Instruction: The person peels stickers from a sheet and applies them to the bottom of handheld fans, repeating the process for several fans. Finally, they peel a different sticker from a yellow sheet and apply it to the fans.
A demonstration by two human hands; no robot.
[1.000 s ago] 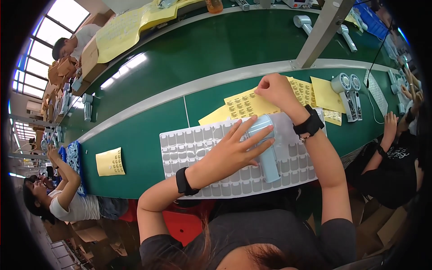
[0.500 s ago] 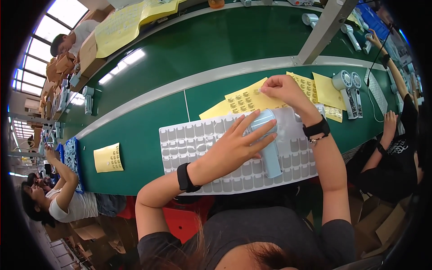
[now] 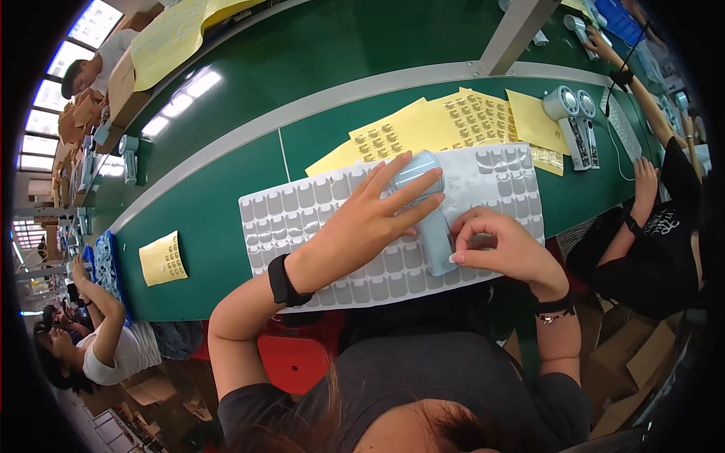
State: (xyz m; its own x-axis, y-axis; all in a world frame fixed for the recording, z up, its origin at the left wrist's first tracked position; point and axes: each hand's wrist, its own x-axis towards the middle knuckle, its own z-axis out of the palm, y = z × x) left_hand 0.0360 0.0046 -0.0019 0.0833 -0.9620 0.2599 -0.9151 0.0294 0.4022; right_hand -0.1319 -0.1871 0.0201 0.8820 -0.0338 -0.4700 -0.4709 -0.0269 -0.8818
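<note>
Widely splayed left hand [image 3: 362, 230] on device [image 3: 434, 245]

Head-worn fisheye — looks steeply down, close above green bench [image 3: 208, 211] — wide room at rim

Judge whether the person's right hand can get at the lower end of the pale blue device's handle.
Most likely yes: the right hand is right beside the lower end of the handle, and the left hand, spread higher up, leaves that end uncovered.
</note>
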